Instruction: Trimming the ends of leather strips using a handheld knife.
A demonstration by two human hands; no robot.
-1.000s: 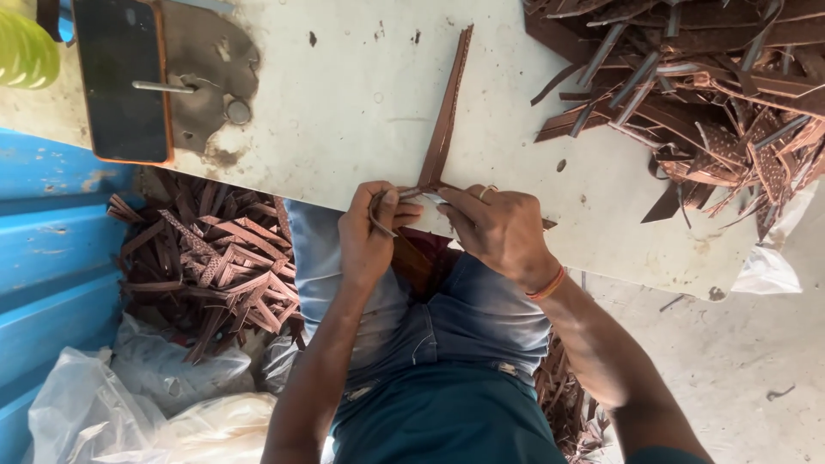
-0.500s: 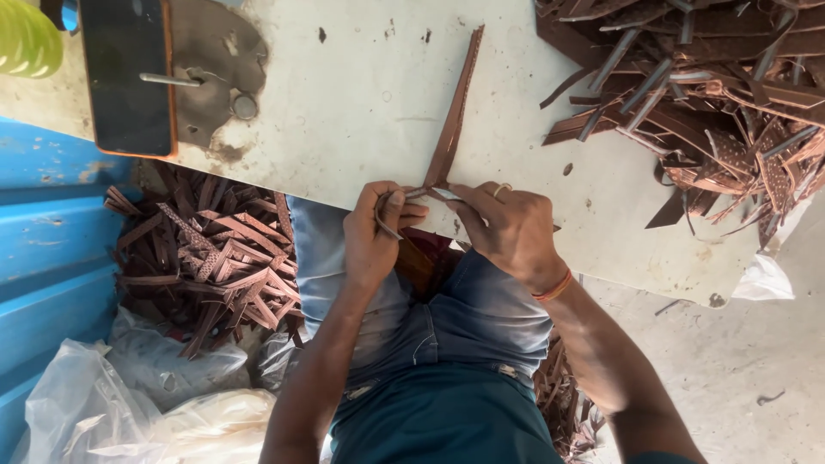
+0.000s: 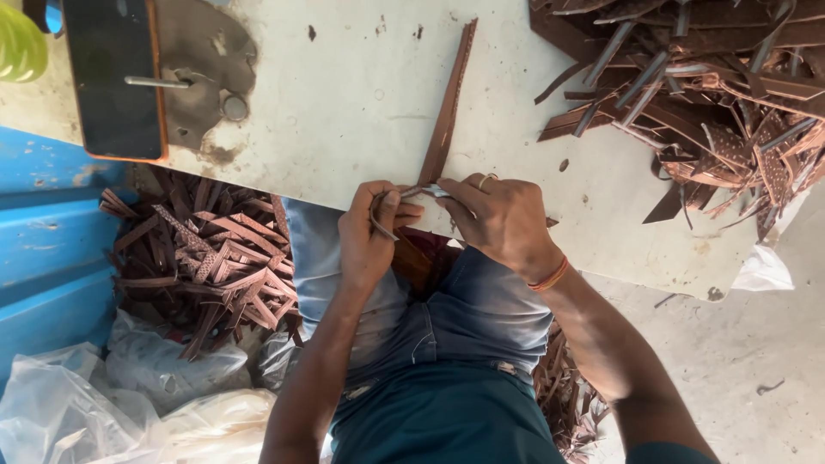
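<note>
A long brown strip (image 3: 447, 112) lies on the white table (image 3: 361, 103) and points away from me. Its near end is at the table's front edge, where both hands meet. My left hand (image 3: 371, 236) pinches a thin curved piece at that end. My right hand (image 3: 503, 219), with a ring and an orange wristband, grips the strip's end together with a small metal tool (image 3: 425, 191). Both hands rest above my lap.
A heap of brown strips and offcuts (image 3: 705, 94) covers the table's far right. More offcuts (image 3: 206, 258) lie piled on the floor at left, beside a blue bin (image 3: 43, 232) and clear plastic bags (image 3: 129, 395). A dark block with a metal pin (image 3: 116, 77) stands at the table's left.
Both hands have stayed at the strip's near end, with only small finger shifts. The view has drifted slightly.
</note>
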